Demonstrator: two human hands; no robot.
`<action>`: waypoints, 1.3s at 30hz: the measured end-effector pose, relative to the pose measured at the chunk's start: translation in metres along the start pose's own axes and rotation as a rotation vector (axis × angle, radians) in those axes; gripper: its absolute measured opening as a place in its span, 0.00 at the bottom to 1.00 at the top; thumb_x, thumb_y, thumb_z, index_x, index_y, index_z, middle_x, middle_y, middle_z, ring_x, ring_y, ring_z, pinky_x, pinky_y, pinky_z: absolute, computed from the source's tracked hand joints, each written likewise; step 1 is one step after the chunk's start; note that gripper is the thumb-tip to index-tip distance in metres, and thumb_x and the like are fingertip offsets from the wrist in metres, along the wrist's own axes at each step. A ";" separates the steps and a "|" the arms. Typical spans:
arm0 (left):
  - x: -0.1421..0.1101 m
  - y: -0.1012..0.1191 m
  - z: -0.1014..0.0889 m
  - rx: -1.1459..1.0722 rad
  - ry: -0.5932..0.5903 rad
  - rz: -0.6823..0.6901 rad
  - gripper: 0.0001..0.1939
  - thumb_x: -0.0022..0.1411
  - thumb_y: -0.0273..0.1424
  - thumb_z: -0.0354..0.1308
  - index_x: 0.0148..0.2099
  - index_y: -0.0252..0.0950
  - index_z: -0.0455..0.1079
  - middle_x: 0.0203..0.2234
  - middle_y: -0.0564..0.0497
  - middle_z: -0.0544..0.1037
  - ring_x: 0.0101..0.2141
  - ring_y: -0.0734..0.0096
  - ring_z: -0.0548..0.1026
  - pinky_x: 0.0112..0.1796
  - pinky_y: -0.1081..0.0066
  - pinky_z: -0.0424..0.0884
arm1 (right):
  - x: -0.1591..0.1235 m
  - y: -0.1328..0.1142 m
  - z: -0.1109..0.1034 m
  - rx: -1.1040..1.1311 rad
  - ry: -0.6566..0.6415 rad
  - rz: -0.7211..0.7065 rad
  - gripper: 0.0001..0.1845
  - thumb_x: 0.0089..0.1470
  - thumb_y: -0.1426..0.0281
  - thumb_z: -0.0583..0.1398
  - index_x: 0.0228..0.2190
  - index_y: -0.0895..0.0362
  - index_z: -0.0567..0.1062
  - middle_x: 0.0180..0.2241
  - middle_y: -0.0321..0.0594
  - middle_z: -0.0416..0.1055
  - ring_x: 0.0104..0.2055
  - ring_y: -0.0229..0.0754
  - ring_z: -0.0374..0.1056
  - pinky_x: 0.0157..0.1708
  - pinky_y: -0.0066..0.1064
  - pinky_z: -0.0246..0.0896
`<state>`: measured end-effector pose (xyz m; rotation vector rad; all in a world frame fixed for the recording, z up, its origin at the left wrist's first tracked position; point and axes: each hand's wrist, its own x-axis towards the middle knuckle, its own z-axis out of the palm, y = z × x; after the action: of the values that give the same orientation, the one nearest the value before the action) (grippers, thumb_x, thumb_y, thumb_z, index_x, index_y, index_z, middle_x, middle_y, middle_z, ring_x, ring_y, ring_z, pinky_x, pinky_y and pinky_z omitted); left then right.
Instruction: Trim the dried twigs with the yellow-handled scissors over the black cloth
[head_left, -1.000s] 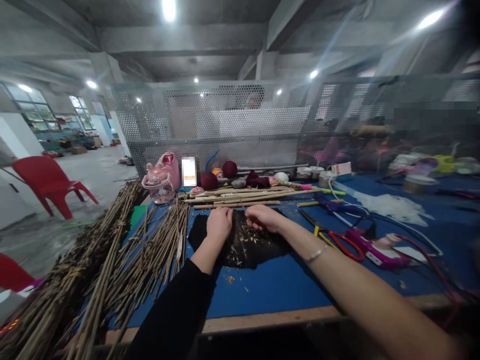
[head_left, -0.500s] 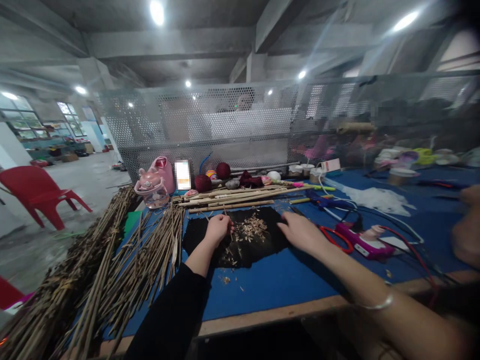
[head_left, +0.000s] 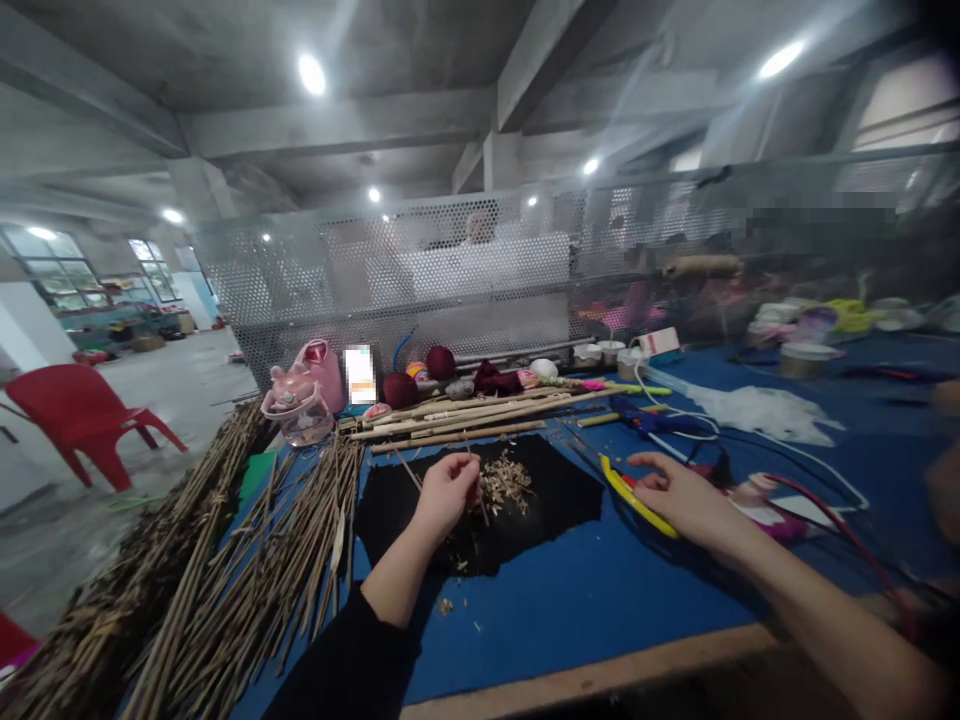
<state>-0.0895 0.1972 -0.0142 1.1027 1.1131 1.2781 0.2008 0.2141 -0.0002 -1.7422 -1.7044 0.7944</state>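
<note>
My left hand (head_left: 448,492) rests on a black cloth (head_left: 559,490) and pinches a thin twig that sticks up from its fingers. A small heap of pale wood shavings (head_left: 508,483) lies on the cloth just right of that hand. My right hand (head_left: 675,492) is over a tool with yellow handles (head_left: 631,496) at the cloth's right edge, fingers curled round the handle. A pink tool (head_left: 757,500) lies just beyond it.
Bundles of long brown sticks (head_left: 225,570) cover the left of the blue table (head_left: 570,600). Longer pale rods (head_left: 480,410), dark red yarn balls (head_left: 441,362) and a pink bottle (head_left: 304,395) stand at the back before a perforated metal screen (head_left: 450,270). A red chair (head_left: 71,410) stands at left.
My right hand left the cloth and moved right onto the yellow-handled tool. My left hand stayed on the cloth, now holding a twig upright. The view shifted slightly.
</note>
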 end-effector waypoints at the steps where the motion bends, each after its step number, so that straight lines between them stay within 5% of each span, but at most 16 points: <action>1: -0.001 -0.001 0.002 -0.005 -0.016 0.002 0.19 0.47 0.41 0.58 0.37 0.33 0.65 0.19 0.56 0.68 0.17 0.82 0.64 0.20 0.78 0.60 | -0.003 -0.011 0.004 0.136 -0.030 -0.050 0.24 0.43 0.62 0.55 0.44 0.51 0.61 0.22 0.38 0.68 0.19 0.41 0.64 0.17 0.30 0.55; 3: -0.002 -0.003 0.004 -0.015 -0.036 0.002 0.20 0.46 0.42 0.59 0.37 0.32 0.65 0.19 0.55 0.69 0.17 0.82 0.64 0.19 0.78 0.59 | -0.002 -0.035 0.016 0.244 -0.112 -0.160 0.30 0.42 0.57 0.57 0.47 0.51 0.59 0.20 0.34 0.65 0.16 0.39 0.60 0.15 0.30 0.53; 7: -0.002 -0.004 0.005 -0.048 -0.017 -0.008 0.22 0.45 0.43 0.59 0.38 0.32 0.65 0.21 0.53 0.70 0.19 0.80 0.66 0.20 0.79 0.59 | 0.018 -0.074 0.059 0.182 -0.179 -0.490 0.24 0.43 0.63 0.57 0.44 0.56 0.65 0.24 0.33 0.66 0.23 0.38 0.63 0.25 0.29 0.59; 12: -0.006 -0.001 0.010 -0.031 0.052 0.018 0.20 0.47 0.41 0.58 0.39 0.32 0.65 0.21 0.54 0.71 0.21 0.80 0.67 0.22 0.78 0.63 | 0.031 -0.070 0.094 0.118 -0.191 -0.663 0.27 0.44 0.66 0.58 0.48 0.56 0.61 0.40 0.41 0.66 0.37 0.39 0.65 0.38 0.31 0.60; 20: -0.016 -0.010 0.032 0.099 -0.040 0.030 0.16 0.51 0.40 0.56 0.35 0.32 0.68 0.25 0.51 0.73 0.23 0.78 0.68 0.26 0.76 0.66 | 0.020 -0.052 0.090 -0.047 -0.237 -0.738 0.35 0.38 0.57 0.63 0.48 0.54 0.61 0.43 0.44 0.62 0.44 0.45 0.62 0.44 0.36 0.57; 26: -0.015 -0.009 0.027 0.231 0.026 0.138 0.14 0.54 0.39 0.54 0.32 0.31 0.69 0.25 0.49 0.74 0.26 0.73 0.70 0.29 0.75 0.65 | 0.019 -0.067 0.092 -0.147 -0.161 -0.830 0.37 0.36 0.55 0.64 0.47 0.56 0.63 0.43 0.46 0.63 0.46 0.47 0.59 0.46 0.39 0.55; 32: -0.014 -0.002 0.019 0.127 0.099 0.216 0.13 0.54 0.37 0.55 0.34 0.31 0.69 0.28 0.47 0.75 0.30 0.71 0.70 0.34 0.73 0.66 | 0.023 -0.092 0.095 -0.205 -0.154 -0.898 0.39 0.36 0.52 0.63 0.48 0.57 0.63 0.43 0.48 0.63 0.46 0.49 0.59 0.46 0.42 0.55; 39: -0.016 -0.012 0.018 0.230 0.030 0.207 0.12 0.56 0.36 0.52 0.32 0.32 0.68 0.26 0.50 0.73 0.28 0.73 0.69 0.32 0.74 0.64 | 0.020 -0.078 0.100 -0.151 -0.191 -0.873 0.35 0.41 0.55 0.62 0.48 0.59 0.62 0.43 0.48 0.63 0.45 0.46 0.60 0.46 0.38 0.56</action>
<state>-0.0698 0.1815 -0.0233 1.4035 1.2154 1.3538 0.0749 0.2352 -0.0084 -0.8335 -2.4077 0.4309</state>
